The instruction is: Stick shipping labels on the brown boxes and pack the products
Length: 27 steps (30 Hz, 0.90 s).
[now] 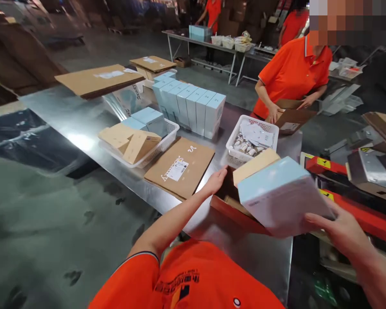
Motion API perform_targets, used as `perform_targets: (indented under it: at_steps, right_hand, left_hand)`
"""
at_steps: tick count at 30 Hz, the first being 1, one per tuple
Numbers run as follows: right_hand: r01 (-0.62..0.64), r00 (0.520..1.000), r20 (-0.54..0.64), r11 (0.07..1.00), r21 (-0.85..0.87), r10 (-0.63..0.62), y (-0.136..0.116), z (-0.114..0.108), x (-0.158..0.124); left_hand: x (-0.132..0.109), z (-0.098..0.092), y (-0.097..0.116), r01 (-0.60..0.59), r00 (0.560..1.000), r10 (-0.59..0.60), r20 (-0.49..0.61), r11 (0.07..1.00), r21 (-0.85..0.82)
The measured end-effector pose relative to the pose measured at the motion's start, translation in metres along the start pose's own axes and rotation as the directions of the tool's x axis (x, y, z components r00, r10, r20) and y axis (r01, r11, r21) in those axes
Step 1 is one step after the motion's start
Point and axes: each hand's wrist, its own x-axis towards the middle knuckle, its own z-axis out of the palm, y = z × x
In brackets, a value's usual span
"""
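Pale-blue carton (276, 195) tilted in right hand (336, 227), above open cardboard box (228, 201) at near right of steel table (83, 124); fingers (321, 221) spread under carton's lower edge. Left hand (216, 180), fingers pressed together, against box's far rim, beside tan card insert (255, 166). White plastic basket (234, 133) just beyond. 9-plus pale-blue cartons (193, 107) stand in row farther along table. Co-worker in orange polo (292, 73) at far right, both hands on another cardboard box (292, 118).

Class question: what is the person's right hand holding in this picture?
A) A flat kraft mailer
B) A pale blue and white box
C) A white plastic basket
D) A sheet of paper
B. The right hand grips the pale blue and white box, which is tilted above the open cardboard carton.
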Motion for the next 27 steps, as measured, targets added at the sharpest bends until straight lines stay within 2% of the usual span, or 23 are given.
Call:
perform_targets:
  at_steps: [4, 6, 8, 11, 13, 15, 17, 19, 21, 23, 24, 26, 27]
  right_hand:
    - [-0.126, 0.992, 0.029, 0.992, -0.004, 0.126, -0.032, 0.01, 0.01]
    - [-0.103, 0.993, 0.041, 0.99, -0.099, 0.108, -0.049, 0.014, 0.018]
    - [-0.004, 0.998, 0.066, 0.982, -0.191, 0.017, -0.058, 0.024, 0.025]
    - [0.187, 0.981, 0.097, 0.943, -0.276, -0.166, -0.055, 0.052, 0.034]
    - [0.251, 0.966, 0.13, 0.927, -0.28, -0.222, -0.045, 0.076, 0.039]
    - [0.253, 0.96, 0.186, 0.936, -0.246, -0.21, -0.035, 0.095, 0.044]
    - [0.204, 0.949, 0.282, 0.957, -0.205, -0.142, -0.03, 0.109, 0.047]
    - [0.102, 0.899, 0.439, 0.979, -0.177, -0.015, -0.032, 0.119, 0.046]
    - [0.001, 0.794, 0.598, 0.984, -0.176, 0.106, -0.036, 0.13, 0.041]
    - [-0.036, 0.708, 0.686, 0.979, -0.201, 0.166, -0.036, 0.141, 0.036]
    - [-0.017, 0.692, 0.701, 0.975, -0.221, 0.17, -0.034, 0.144, 0.036]
    - [0.104, 0.733, 0.673, 0.963, -0.247, 0.093, -0.027, 0.144, 0.047]
    - [0.212, 0.779, 0.626, 0.949, -0.235, -0.019, -0.026, 0.141, 0.06]
  left_hand:
    - [-0.006, 0.002, 0.003, -0.01, 0.999, 0.012, 0.03, 0.999, -0.051]
    - [-0.008, 0.002, 0.005, 0.001, 0.999, 0.002, 0.055, 0.999, -0.052]
    - [-0.008, 0.003, 0.007, 0.019, 0.997, -0.015, 0.078, 0.999, -0.05]
    - [-0.005, 0.002, 0.008, 0.054, 0.995, -0.047, 0.084, 0.995, -0.087]
    - [-0.002, 0.001, 0.007, 0.084, 0.995, -0.076, 0.069, 0.99, -0.115]
    - [0.003, 0.001, 0.006, 0.093, 0.995, -0.086, 0.059, 0.988, -0.126]
    - [0.011, 0.002, 0.002, 0.082, 0.995, -0.074, 0.072, 0.989, -0.12]
    - [0.019, 0.004, -0.003, 0.073, 0.99, -0.059, 0.125, 0.991, -0.111]
    - [0.025, 0.007, -0.008, 0.071, 0.982, -0.05, 0.184, 0.992, -0.107]
    - [0.029, 0.008, -0.009, 0.064, 0.974, -0.041, 0.222, 0.993, -0.099]
    - [0.03, 0.007, -0.009, 0.057, 0.97, -0.033, 0.241, 0.994, -0.093]
    - [0.032, 0.0, -0.005, 0.044, 0.962, -0.015, 0.273, 0.994, -0.099]
    - [0.033, -0.007, -0.003, 0.03, 0.958, 0.004, 0.286, 0.993, -0.112]
